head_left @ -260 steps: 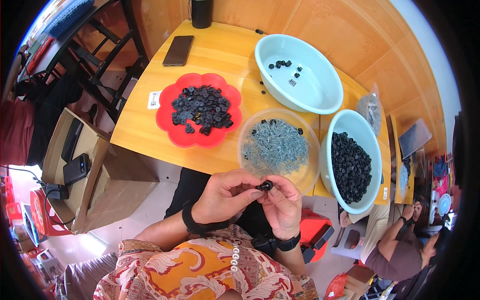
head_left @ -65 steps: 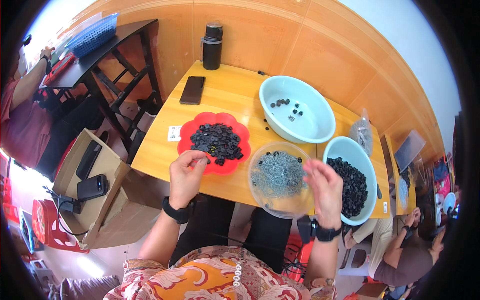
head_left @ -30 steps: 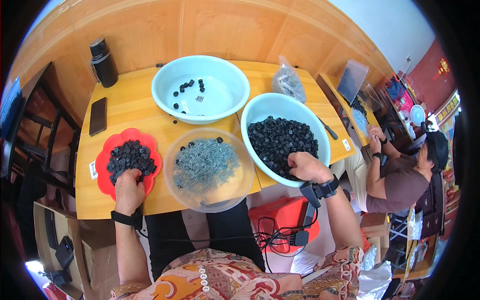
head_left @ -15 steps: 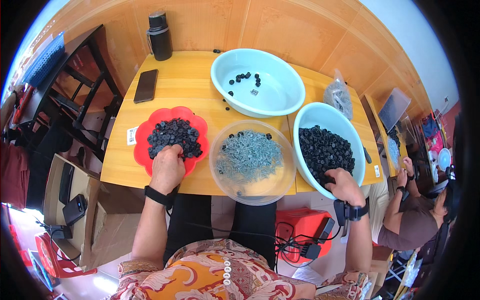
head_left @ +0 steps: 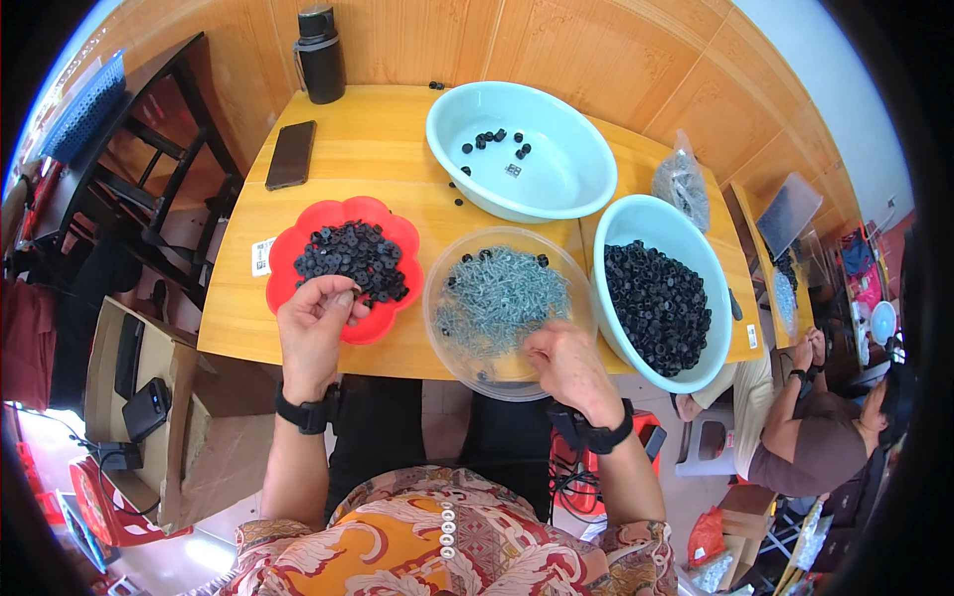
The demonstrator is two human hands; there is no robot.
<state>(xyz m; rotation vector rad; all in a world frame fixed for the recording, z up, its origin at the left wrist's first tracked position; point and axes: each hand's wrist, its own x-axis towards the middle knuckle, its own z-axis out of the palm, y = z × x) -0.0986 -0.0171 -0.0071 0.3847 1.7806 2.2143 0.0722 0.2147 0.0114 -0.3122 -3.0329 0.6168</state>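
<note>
We judge few black cylinders (head_left: 481, 142) done, many silvery metal screws (head_left: 505, 298) left. Left hand (head_left: 312, 330) and right hand (head_left: 575, 368) pinch closed; contents unclear.

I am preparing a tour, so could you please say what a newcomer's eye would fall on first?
Probably the red scalloped dish of black discs on the left, the left hand at its near edge. Next comes the clear tub of silvery fasteners beside it, the right hand over its near side. A pale blue basin stands behind the tub.
</note>
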